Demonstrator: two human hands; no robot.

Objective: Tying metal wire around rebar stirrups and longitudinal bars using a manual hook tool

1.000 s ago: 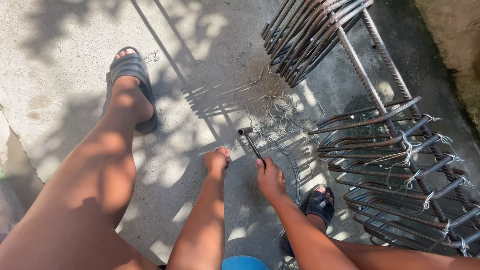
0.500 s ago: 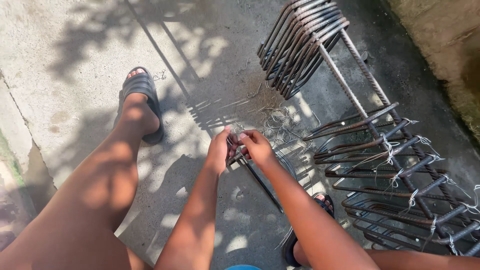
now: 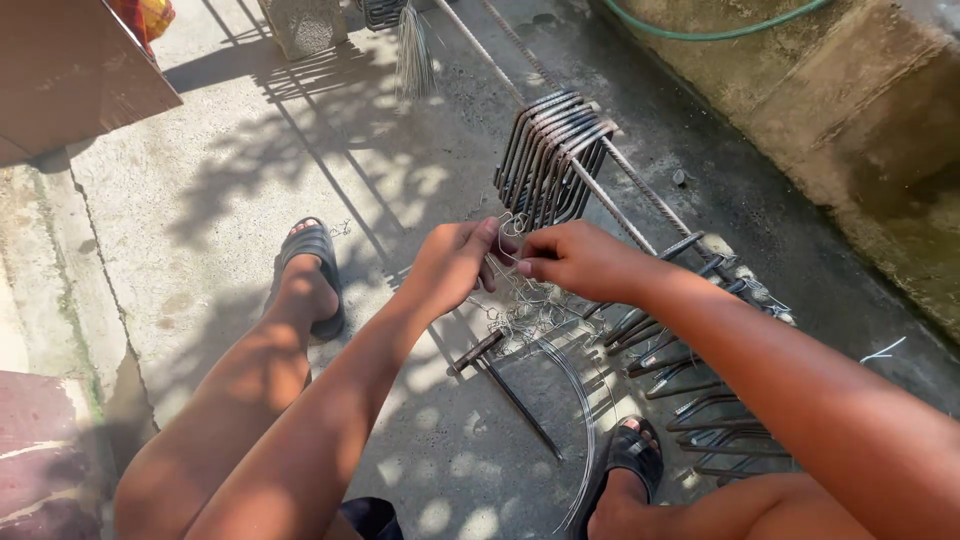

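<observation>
**Tie wire over the rebar stirrups**

Both hands pinch thin tie wire (image 3: 510,232) mid-air: left hand (image 3: 452,262) and right hand (image 3: 572,258) each have a closed grip on it. Stirrup bundle (image 3: 550,155) sits right behind, loose wire tangle (image 3: 525,315) on the concrete floor (image 3: 250,180) below, green hose (image 3: 700,30) along the wall.

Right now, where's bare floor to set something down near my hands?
Bare concrete lies left of the left sandal, up to the brown board. Crowded: under both hands, the loose tie wire and the stirrup cage to the right.
</observation>
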